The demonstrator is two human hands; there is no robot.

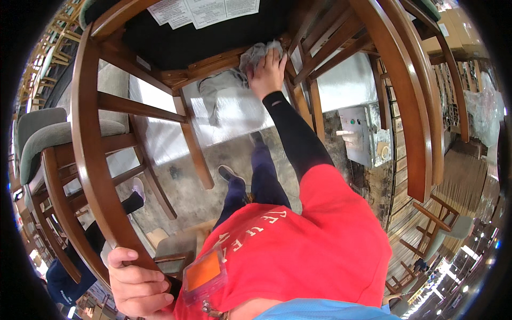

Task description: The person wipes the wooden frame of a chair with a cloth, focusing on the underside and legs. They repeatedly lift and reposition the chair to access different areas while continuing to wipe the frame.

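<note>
A brown wooden chair (88,133) is tilted up in front of me, its black underside (213,45) facing me with white paper labels (213,12) on it. My left hand (137,282) is closed round the lower end of the chair's left leg. My right hand (268,74), in a black sleeve, presses a crumpled grey rag (260,52) against the wooden rail near the right corner of the underside. Below that rail lies more grey cloth (224,88) on a shiny silvery surface (229,120).
Another chair with a grey seat (50,133) stands at the left, with a person in dark clothes (74,272) beyond it. To the right are a grey control box (356,136) with buttons, stacked brown cardboard (469,181) and a grey-seated chair (445,229).
</note>
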